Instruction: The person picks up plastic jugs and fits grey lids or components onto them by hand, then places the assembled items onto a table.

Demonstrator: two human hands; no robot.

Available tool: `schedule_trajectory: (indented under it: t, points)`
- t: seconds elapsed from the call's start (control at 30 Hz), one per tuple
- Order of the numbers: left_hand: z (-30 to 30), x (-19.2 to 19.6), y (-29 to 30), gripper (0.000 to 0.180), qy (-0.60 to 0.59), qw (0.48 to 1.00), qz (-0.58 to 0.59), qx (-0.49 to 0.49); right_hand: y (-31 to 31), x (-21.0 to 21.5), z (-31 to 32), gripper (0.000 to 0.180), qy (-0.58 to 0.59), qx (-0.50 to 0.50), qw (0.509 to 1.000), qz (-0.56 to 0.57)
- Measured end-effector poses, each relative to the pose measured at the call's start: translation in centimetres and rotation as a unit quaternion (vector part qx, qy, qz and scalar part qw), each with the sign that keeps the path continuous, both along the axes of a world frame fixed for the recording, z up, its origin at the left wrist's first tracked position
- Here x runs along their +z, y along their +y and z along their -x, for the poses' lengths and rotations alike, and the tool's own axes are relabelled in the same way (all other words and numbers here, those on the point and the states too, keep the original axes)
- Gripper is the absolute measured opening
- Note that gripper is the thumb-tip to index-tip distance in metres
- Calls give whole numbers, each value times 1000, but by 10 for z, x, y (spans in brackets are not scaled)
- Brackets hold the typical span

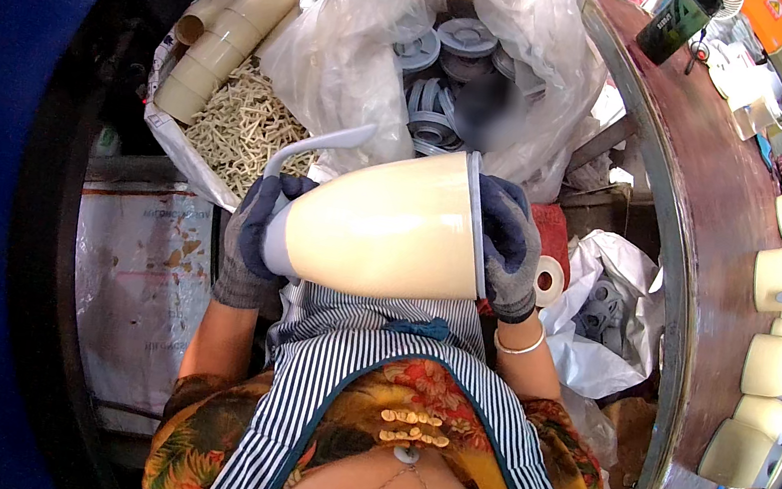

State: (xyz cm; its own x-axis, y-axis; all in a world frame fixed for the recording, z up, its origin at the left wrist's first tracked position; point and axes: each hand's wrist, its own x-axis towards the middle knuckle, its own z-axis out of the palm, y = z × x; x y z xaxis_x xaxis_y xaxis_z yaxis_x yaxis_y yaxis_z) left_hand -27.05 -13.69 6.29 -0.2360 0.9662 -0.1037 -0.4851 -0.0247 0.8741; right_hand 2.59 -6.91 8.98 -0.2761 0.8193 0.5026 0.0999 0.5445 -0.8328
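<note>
A cream plastic jug point(384, 223) lies sideways in front of my apron, held between both hands. Grey-blue trim rings its two ends, and a grey-blue handle point(325, 146) sticks up at the left end. My left hand point(255, 239), in a dark blue and grey glove, is wrapped round the narrower left end, below the handle. The wider right end is gripped by my right hand point(512, 247), gloved the same way, its fingers curled at the rim. Part of the fingers on each side is hidden by the jug.
A clear plastic bag point(338, 55) of grey round lids point(467, 38) stands ahead. To its left, a sack point(209, 179) holds small cream sticks and cream tubes point(234, 44). On the right, a white bag point(585, 365) holds grey parts. Several jugs point(772, 367) line the curved bench point(715, 242); another person is beyond.
</note>
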Motion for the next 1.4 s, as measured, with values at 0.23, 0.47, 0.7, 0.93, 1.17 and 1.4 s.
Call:
schedule_trajectory:
  t: [0.23,0.47,0.7,0.93,1.17,1.4]
  points:
    - [-5,7,-16,30,-50,998,25,-21,-14,-4,-4,50,-2,18,998,-55]
    - [1,7,-26,31,-94,993,48,-54,-27,1,1,50,-22,38,993,-109]
    - [-16,82,-29,40,355,931,-83,26,-23,-71,-5,40,171,35,956,237]
    - [-84,165,34,43,664,573,-411,-249,-54,83,-47,73,-231,-8,965,-123]
    - [-143,163,57,56,434,754,-489,-66,-144,145,-211,24,-12,-573,786,-233]
    - [-179,60,42,31,414,807,-279,-314,-85,151,-422,38,-234,-680,686,-112]
